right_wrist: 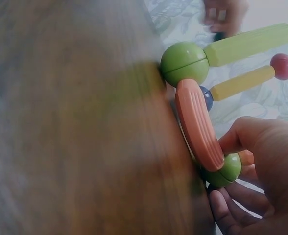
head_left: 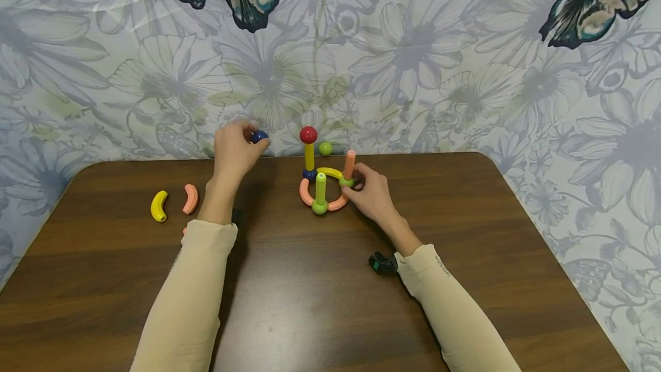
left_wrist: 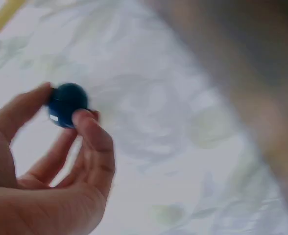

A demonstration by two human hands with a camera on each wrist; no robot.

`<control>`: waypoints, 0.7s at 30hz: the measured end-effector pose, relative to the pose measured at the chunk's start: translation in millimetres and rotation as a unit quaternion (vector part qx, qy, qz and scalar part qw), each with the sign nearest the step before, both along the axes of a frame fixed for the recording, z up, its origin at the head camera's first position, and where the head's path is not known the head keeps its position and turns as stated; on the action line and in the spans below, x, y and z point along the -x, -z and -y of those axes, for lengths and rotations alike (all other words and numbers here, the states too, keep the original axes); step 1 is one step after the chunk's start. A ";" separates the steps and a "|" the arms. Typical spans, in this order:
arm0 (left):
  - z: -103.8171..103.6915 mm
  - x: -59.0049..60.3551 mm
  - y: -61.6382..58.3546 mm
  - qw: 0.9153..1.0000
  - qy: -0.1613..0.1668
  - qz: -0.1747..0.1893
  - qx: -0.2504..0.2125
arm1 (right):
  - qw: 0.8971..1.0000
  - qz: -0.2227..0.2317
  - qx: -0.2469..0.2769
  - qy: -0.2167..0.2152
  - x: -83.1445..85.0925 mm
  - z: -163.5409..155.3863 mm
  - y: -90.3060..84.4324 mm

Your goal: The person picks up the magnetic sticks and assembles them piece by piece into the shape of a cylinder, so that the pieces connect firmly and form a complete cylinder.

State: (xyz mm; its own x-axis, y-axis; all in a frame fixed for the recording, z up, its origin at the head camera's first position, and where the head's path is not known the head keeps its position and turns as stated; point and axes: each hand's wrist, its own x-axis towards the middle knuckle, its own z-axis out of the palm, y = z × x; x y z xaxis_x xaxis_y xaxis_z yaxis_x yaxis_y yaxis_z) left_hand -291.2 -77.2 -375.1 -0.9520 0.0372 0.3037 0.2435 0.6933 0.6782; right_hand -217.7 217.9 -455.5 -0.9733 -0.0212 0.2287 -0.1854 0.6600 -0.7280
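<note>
A toy structure [head_left: 324, 188] of curved pieces, balls and upright sticks stands on the brown table [head_left: 310, 303]. Its yellow stick carries a red ball [head_left: 308, 134]; a green stick [head_left: 321, 187] and an orange stick [head_left: 350, 163] also stand up. My right hand [head_left: 369, 191] grips the structure at a green ball [right_wrist: 225, 170] under the orange stick. My left hand [head_left: 234, 151] is raised left of the structure and pinches a dark blue ball [left_wrist: 67, 104] between thumb and fingertips.
A loose yellow curved piece [head_left: 159, 206] and an orange curved piece [head_left: 190, 198] lie at the table's left. A green ball [head_left: 325, 148] sits behind the structure by the flowered wall. A black wrist device [head_left: 382, 263] shows near my right sleeve.
</note>
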 end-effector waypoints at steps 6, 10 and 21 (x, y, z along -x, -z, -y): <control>-15.4 -25.9 -43.0 0.992 0.107 -0.002 -0.059 | 1.000 0.006 0.001 0.024 0.2 -0.4 -1.1; -29.0 -45.0 -59.4 0.979 0.201 0.010 -0.027 | 0.999 0.009 0.001 0.034 0.5 -1.0 -0.4; -63.3 -58.8 -54.2 0.945 0.317 0.063 0.045 | 0.999 0.007 0.010 0.029 1.1 -1.8 -1.2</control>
